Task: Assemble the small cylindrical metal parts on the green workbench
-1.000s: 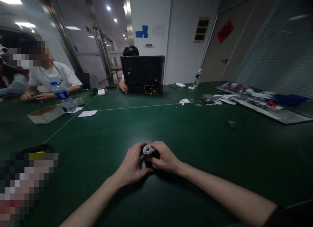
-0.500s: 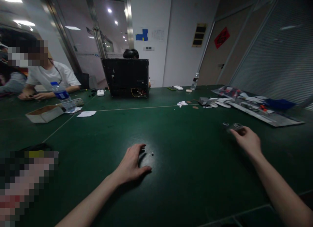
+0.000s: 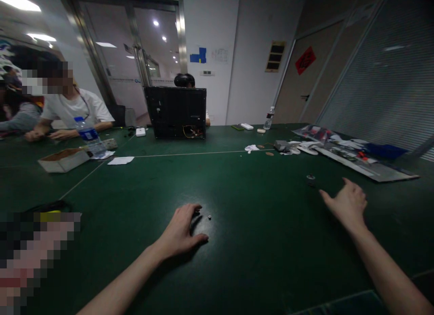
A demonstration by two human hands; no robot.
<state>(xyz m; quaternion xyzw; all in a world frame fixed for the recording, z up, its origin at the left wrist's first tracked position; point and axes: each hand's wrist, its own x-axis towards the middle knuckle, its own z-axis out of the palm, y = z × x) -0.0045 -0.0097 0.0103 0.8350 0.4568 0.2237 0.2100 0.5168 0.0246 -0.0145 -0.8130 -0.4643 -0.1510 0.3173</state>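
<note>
Both left hand [image 3: 183, 231] and right hand [image 3: 349, 204] are spread, suggesting a reaching step. Gripping the tiny round part [image 3: 209, 217], lower centre, or metal cylinder [image 3: 311, 180], right, would need pinching.

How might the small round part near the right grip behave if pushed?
The small round part might roll if knocked over, given its rounded outline. Its grey, metallic-looking top suggests it's probably stiff and perhaps heavy for its size.

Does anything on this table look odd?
The black casing across the table looks odd: wires show through an opening low down. Nearer, a tiny part lies loose beside the left hand.
</note>
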